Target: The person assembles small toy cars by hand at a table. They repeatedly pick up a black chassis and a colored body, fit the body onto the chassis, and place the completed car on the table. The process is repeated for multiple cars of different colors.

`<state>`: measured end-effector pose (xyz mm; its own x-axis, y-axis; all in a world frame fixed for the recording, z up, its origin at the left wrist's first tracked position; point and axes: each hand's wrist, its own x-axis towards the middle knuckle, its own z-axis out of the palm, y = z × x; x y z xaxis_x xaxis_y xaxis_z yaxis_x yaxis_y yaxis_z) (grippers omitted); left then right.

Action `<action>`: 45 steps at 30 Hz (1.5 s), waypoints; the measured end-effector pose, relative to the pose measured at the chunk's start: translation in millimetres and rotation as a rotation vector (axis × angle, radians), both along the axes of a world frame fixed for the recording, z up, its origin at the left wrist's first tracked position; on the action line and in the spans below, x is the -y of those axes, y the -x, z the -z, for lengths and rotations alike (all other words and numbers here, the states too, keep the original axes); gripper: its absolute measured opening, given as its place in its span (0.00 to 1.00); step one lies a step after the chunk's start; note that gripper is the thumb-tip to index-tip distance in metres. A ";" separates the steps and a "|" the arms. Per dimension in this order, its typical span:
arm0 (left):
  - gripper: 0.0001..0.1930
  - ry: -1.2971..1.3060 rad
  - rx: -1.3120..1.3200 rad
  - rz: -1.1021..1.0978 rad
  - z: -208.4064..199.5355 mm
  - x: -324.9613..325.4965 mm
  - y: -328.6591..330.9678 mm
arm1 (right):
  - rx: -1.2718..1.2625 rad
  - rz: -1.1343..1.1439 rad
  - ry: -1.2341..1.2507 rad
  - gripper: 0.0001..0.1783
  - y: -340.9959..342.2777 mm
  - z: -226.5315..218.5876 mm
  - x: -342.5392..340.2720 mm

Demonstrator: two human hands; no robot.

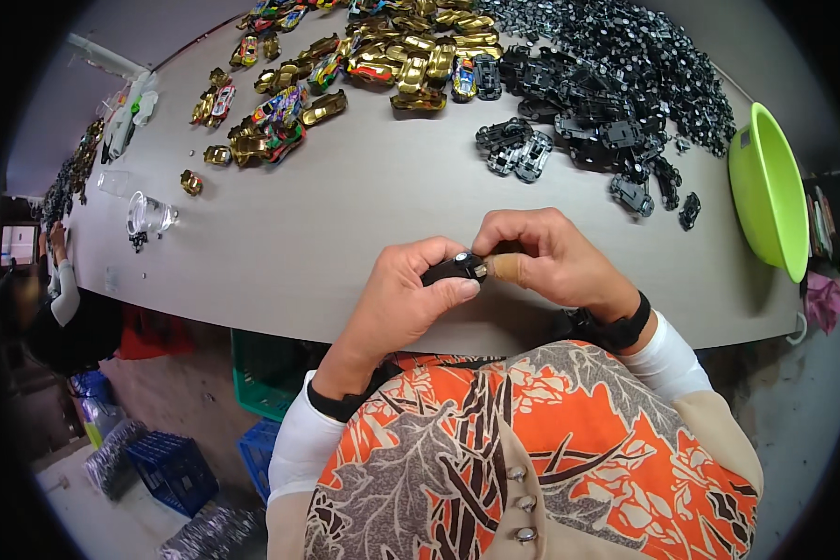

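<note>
At frame centre, the left hand (pixel 411 294) and right hand (pixel 541 257) both pinch a small black plastic toy-car chassis (pixel 453 269), apparently mid-assembly; next move needs a steady press.

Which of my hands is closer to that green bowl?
Right. Your right hand is nearer the green bowl at the table's right end; your left hand sits farther left.

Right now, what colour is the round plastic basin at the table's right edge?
The round plastic basin is bright lime green, shown in the head view.
</note>
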<state>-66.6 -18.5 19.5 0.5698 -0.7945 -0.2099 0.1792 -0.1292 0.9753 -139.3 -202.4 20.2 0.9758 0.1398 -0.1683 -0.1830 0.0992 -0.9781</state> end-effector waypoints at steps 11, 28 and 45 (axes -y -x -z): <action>0.08 -0.086 -0.088 -0.027 15.8 3.5 -2.4 | 0.055 0.075 0.195 0.06 -0.5 18.4 -4.5; 0.09 0.191 -0.423 -0.428 27.3 7.9 -4.2 | 0.021 0.036 0.091 0.08 4.4 13.0 2.2; 0.07 0.022 -0.213 -0.027 11.4 -3.0 5.0 | 0.082 -0.015 -0.150 0.03 3.9 12.8 5.1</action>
<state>-71.7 -15.5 8.1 0.5354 -0.7854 -0.3105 0.3850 -0.1002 0.9174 -143.2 -207.5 7.5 0.9829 0.1724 -0.0646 -0.1059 0.2426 -0.9643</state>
